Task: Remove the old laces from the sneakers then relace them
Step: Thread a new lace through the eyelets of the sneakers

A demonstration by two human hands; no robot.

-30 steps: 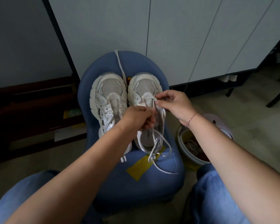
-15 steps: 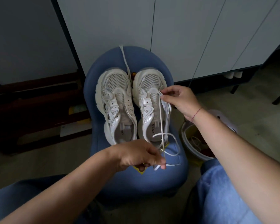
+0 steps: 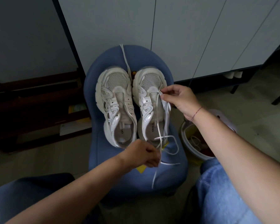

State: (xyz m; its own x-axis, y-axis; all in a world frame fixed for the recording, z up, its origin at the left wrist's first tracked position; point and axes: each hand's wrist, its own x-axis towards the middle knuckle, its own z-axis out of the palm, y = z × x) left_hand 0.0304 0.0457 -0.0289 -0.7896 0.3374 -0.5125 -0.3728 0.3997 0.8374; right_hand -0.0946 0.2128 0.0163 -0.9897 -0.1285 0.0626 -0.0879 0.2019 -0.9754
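Note:
Two white sneakers stand side by side on a blue stool (image 3: 103, 159), toes pointing away from me. The left sneaker (image 3: 116, 104) shows bare eyelets. A white lace (image 3: 158, 120) runs down the right sneaker (image 3: 149, 101) from its front eyelets. My right hand (image 3: 179, 99) pinches the lace's upper end at the shoe's front right eyelet. My left hand (image 3: 144, 153) grips the lace near the heel, and loose loops and an end trail over the stool's front. Another white lace (image 3: 125, 59) lies between the toes toward the stool's back.
A white bucket (image 3: 187, 143) holding laces and something red stands on the floor right of the stool. White cabinet doors (image 3: 184, 38) rise behind. Dark wooden shelving (image 3: 31, 113) is on the left. My jeans-clad knees flank the stool at the bottom.
My left hand has drawn the lace from the right shoe's tongue down toward the stool's front, lengthening the strand. My right hand stays at the front eyelets.

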